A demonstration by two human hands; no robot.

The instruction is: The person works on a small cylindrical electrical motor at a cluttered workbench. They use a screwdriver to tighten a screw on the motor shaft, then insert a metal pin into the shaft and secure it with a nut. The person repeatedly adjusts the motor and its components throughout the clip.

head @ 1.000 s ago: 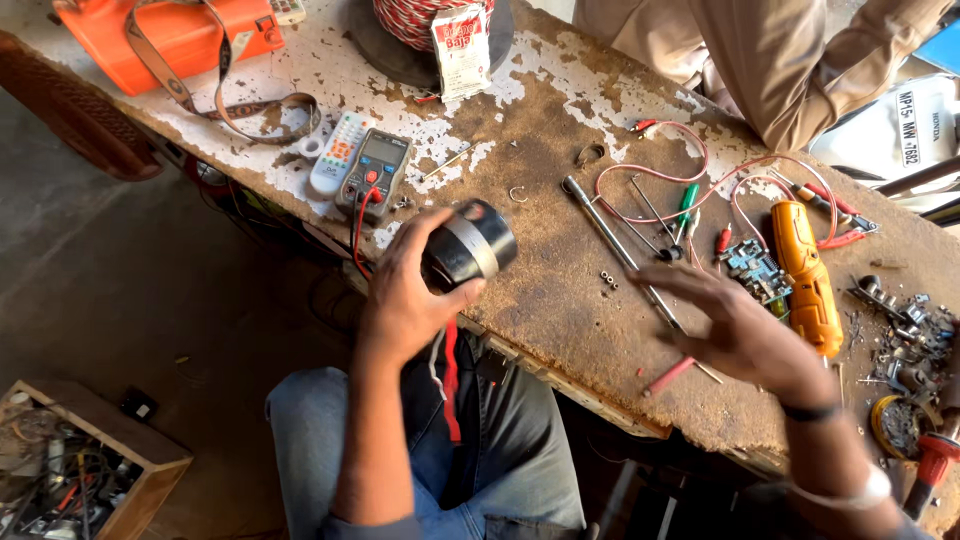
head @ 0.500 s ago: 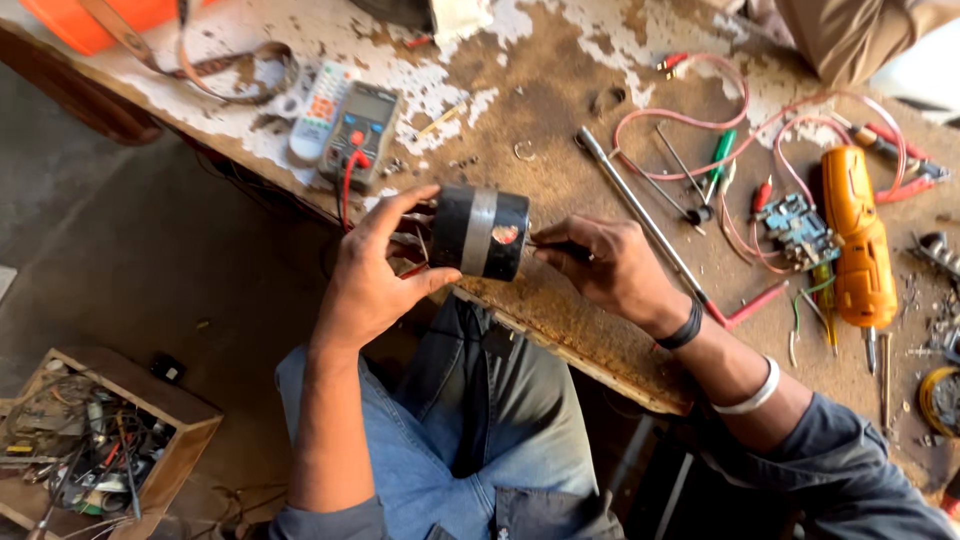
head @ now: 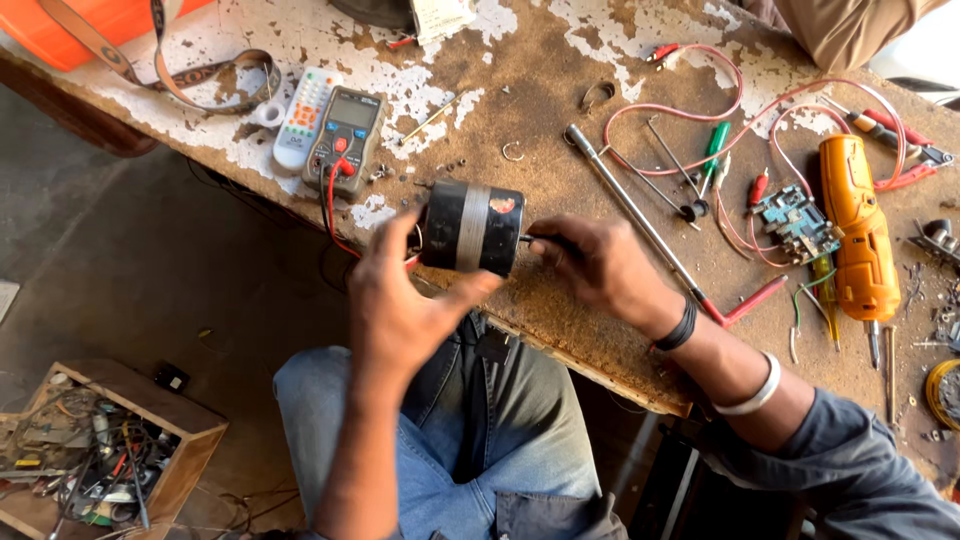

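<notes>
Head view, frame centre above the desk [head: 620,330] edge: black cylindrical motor [head: 472,227], judged heavy, rigid, smooth-sided; left hand [head: 400,300] cups its body, right hand [head: 600,265] pinches its shaft end.

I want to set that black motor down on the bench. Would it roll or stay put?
The motor is a cylinder lying on its side in the left hand, so it would probably roll if released on the bench. It looks solid metal, likely heavy for its size. The right hand pinches its thin shaft, which might steady it.
</notes>
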